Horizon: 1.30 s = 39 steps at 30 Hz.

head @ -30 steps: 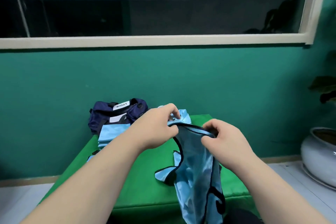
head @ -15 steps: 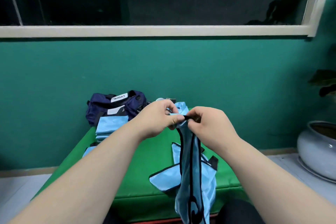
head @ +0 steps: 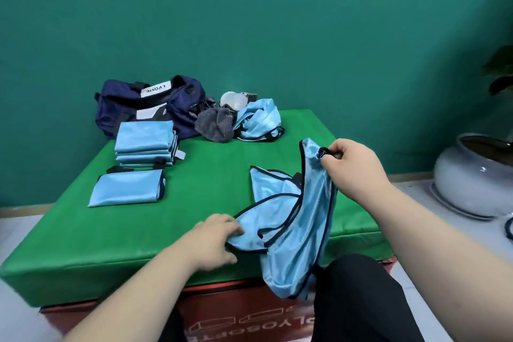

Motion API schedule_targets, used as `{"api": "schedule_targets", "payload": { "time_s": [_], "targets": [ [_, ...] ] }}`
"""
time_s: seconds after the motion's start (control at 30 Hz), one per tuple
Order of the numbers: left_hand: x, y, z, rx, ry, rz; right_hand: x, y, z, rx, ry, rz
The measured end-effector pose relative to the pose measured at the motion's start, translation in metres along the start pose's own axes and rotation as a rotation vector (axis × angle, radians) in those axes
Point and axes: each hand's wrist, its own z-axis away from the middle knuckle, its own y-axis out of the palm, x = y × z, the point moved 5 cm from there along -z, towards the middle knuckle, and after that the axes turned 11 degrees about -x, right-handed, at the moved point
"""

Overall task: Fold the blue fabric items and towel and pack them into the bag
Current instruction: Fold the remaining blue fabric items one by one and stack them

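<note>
A light-blue bib with dark trim (head: 294, 219) hangs over the front edge of the green mat (head: 138, 233). My right hand (head: 352, 166) pinches its top strap and holds it up. My left hand (head: 213, 241) grips its lower left corner on the mat. A stack of folded blue items (head: 145, 144) and one folded piece (head: 127, 187) lie at the left. A crumpled blue bib (head: 258, 119) and a grey towel (head: 216, 123) sit at the back. The navy bag (head: 147, 103) stands at the back left, open at the top.
The mat rests on a red box (head: 236, 314) near a green wall. A pale ceramic pot (head: 472, 175) with a plant stands on the floor to the right. My dark-trousered knee (head: 361, 300) is at the front edge.
The camera has tilted down. My hands have separated: the left dropped to the bib's lower corner on the mat, the right moved right and still holds the top strap.
</note>
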Motion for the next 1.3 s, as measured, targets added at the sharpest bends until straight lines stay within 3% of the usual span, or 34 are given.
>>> {"api": "schedule_targets", "payload": {
  "time_s": [0.17, 0.37, 0.53, 0.8, 0.9, 1.07, 1.3],
  "targets": [
    [0.009, 0.022, -0.005, -0.199, 0.082, -0.110, -0.012, 0.007, -0.002, 0.006, 0.022, -0.053],
    [0.025, 0.005, -0.003, -0.424, 0.021, 0.017, -0.023, -0.003, -0.016, -0.018, 0.099, -0.169],
    [0.033, -0.076, 0.000, -0.606, -0.153, 0.375, -0.021, -0.021, -0.030, -0.079, 0.233, -0.422],
    [0.015, -0.244, 0.009, -0.844, -0.160, 0.457, 0.015, -0.079, -0.055, -0.152, 0.206, -0.746],
    [-0.006, -0.300, 0.020, -0.834, -0.158, 0.396, 0.028, -0.106, -0.065, -0.183, 0.119, -0.667],
    [-0.040, -0.375, 0.053, -0.678, -0.100, 0.086, 0.058, -0.160, -0.079, -0.260, 0.015, -0.649],
    [-0.077, -0.450, 0.110, -0.655, -0.095, -0.079, 0.099, -0.232, -0.079, -0.357, -0.133, -0.543]
  ]
}}
